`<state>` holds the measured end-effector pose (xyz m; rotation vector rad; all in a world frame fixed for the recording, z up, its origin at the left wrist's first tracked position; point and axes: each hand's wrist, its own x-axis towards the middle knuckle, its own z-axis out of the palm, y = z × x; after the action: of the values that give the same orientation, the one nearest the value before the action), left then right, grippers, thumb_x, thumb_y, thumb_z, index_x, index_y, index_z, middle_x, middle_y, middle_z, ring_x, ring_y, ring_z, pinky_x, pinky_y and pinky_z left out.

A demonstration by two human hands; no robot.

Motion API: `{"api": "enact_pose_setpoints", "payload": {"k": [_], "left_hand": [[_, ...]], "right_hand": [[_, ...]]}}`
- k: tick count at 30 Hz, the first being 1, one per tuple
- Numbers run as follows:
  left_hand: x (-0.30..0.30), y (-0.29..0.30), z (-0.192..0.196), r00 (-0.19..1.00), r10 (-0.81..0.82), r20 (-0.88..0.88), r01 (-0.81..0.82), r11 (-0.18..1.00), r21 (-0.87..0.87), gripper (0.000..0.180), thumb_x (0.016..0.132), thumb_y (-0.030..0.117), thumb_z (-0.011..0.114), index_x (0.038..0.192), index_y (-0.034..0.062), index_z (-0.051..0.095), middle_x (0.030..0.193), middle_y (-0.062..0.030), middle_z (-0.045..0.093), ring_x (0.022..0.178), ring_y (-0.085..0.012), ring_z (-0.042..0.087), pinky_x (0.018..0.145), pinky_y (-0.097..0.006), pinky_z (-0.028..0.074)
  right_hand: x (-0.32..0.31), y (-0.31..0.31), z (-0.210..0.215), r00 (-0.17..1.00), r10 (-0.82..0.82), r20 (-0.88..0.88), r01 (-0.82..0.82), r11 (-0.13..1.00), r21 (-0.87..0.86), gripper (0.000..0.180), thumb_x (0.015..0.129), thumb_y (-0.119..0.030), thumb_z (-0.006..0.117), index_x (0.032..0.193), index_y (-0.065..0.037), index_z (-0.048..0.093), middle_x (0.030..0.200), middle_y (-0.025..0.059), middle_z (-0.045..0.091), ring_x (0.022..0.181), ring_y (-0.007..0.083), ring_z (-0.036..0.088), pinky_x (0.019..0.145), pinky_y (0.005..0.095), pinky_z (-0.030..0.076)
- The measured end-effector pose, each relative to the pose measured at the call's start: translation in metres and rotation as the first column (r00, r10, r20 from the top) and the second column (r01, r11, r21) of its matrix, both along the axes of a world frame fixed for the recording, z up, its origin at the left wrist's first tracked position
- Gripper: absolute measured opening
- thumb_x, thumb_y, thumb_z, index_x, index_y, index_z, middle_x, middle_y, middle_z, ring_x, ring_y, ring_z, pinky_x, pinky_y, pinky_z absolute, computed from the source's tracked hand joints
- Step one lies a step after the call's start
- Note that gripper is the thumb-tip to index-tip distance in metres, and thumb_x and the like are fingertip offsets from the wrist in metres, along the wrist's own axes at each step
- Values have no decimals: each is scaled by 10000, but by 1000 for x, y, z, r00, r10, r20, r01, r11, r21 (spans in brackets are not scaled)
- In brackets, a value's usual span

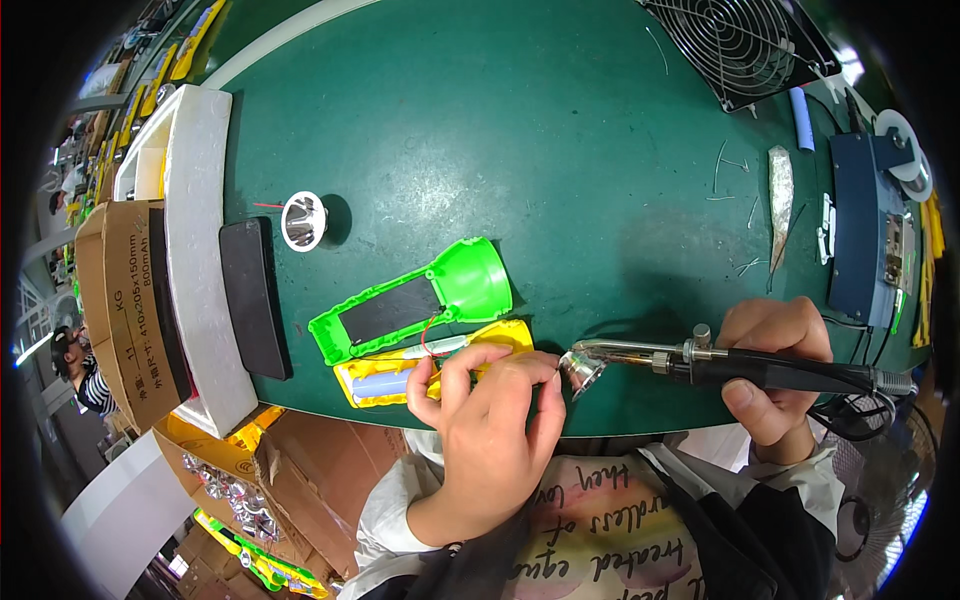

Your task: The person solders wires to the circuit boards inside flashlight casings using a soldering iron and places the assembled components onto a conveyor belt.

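My left hand [490, 410] is closed, its thumb and fingertips pinching at the back of a small shiny reflector cup [584, 376]; the fingers hide the exact grip. My right hand [780, 370] is wrapped round the black handle of a soldering iron [745, 366] with a metal feed tube. The iron's tip reaches the reflector's upper edge; whether they touch I cannot tell. Under and beside my left hand lies a yellow flashlight shell [375, 386] with a blue cylindrical cell in it. Against it rests a bright green flashlight shell [470, 284] with a black inner panel, and a red wire runs nearby.
Another reflector [304, 222] with a red wire stands on the green table. At left are a black slab [255, 298], a white foam box [196, 260] and cartons. A fan [735, 45], blue soldering unit [862, 230], solder spool [903, 155] and wire scraps are at right.
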<state>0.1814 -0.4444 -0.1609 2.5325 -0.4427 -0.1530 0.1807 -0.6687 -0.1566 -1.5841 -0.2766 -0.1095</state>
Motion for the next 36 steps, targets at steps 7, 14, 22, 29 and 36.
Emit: {"api": "enact_pose_setpoints", "payload": {"k": [7, 14, 22, 29, 36], "left_hand": [[0, 0, -1, 999, 14, 30, -14, 1000, 3, 147, 680, 112, 633, 790, 138, 540, 819, 58, 578, 885, -195, 502, 904, -472, 178], [-1, -2, -5, 998, 35, 57, -36, 999, 6, 147, 676, 117, 635, 788, 127, 542, 821, 49, 574, 877, -189, 508, 895, -468, 186], [-1, -4, -3, 990, 48, 131, -50, 999, 17, 166, 674, 84, 639, 798, 127, 537, 829, 61, 602, 887, -185, 493, 880, -426, 200], [3, 1, -2, 993, 34, 112, -30, 999, -32, 156, 681, 105, 637, 799, 120, 535, 824, 36, 598, 864, -204, 511, 857, -417, 218], [-3, 0, 9, 975, 26, 220, -11, 997, -70, 307, 650, 230, 693, 893, 107, 551, 906, 0, 559, 907, -207, 475, 865, -409, 223]], "right_hand": [[16, 2, 8, 995, 58, 86, -49, 993, -107, 219, 586, -30, 675, 710, 2, 497, 615, 97, 534, 462, 158, 507, 396, 224, 374], [32, 5, 18, 992, 122, 21, -116, 972, -207, 227, 577, -85, 682, 692, -12, 500, 556, 61, 509, 435, 163, 501, 387, 230, 369], [22, 14, 5, 991, -103, 89, 113, 986, -121, 244, 728, -61, 601, 873, 32, 429, 679, 111, 519, 525, 123, 502, 461, 233, 404], [7, 60, -15, 826, -562, -38, 562, 819, 114, 236, 825, -69, 531, 991, 15, 385, 749, 115, 537, 596, 148, 548, 532, 249, 475], [13, 45, -6, 776, -631, -8, 622, 762, 182, 217, 824, -68, 544, 970, 3, 400, 755, 100, 542, 596, 112, 534, 536, 227, 464]]}}
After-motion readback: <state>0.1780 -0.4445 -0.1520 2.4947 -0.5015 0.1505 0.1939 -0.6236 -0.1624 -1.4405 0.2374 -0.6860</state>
